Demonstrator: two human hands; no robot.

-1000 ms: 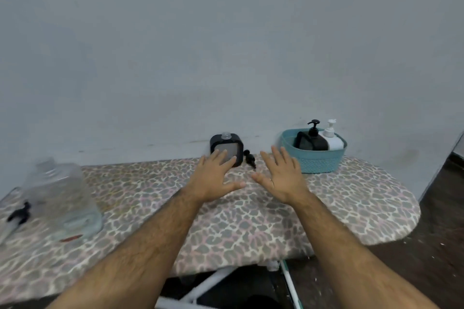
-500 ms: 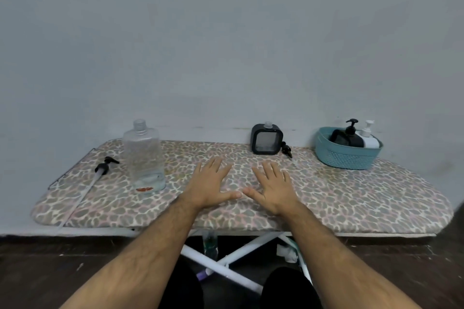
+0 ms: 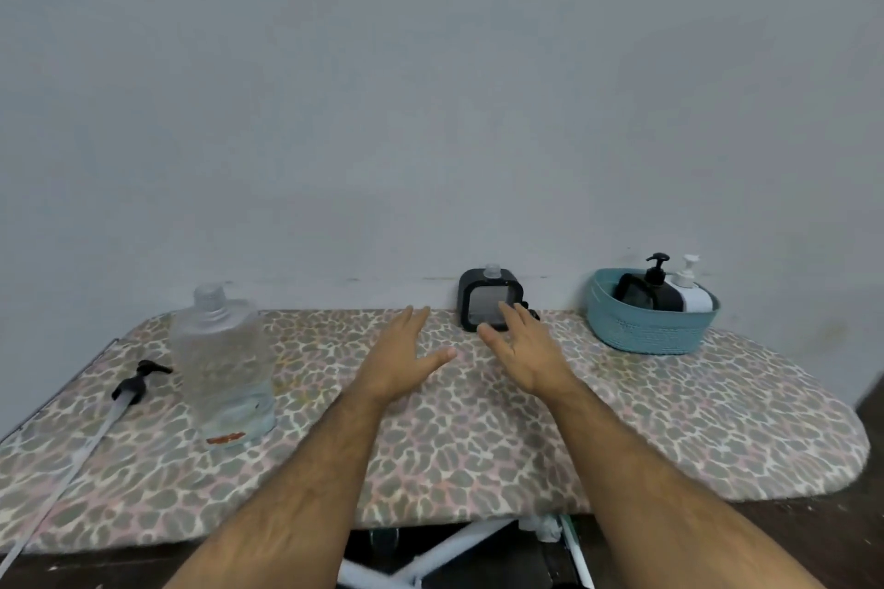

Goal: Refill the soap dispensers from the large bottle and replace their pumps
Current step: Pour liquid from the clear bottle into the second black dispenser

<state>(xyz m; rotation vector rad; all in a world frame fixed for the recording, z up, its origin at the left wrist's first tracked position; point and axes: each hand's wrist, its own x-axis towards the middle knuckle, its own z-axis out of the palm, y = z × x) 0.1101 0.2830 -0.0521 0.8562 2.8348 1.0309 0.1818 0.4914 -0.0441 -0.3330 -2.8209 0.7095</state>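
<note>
Both hands reach out at mid-frame, fingers straight and spread, holding nothing. The left hand (image 3: pixel 404 356) hovers over the board (image 3: pixel 478 445); the right hand (image 3: pixel 526 352) has its fingertips in front of the square black dispenser (image 3: pixel 488 301), whose neck is open. The big clear bottle (image 3: pixel 221 363) stands uncapped at left, its long pump (image 3: pixel 129 390) lying beside it. No label is legible.

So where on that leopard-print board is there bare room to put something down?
The widest bare patch is the near right end of the leopard-print ironing board, in front of the teal woven basket. Another lies between the large clear plastic bottle and the left hand. The back edge is crowded.
</note>
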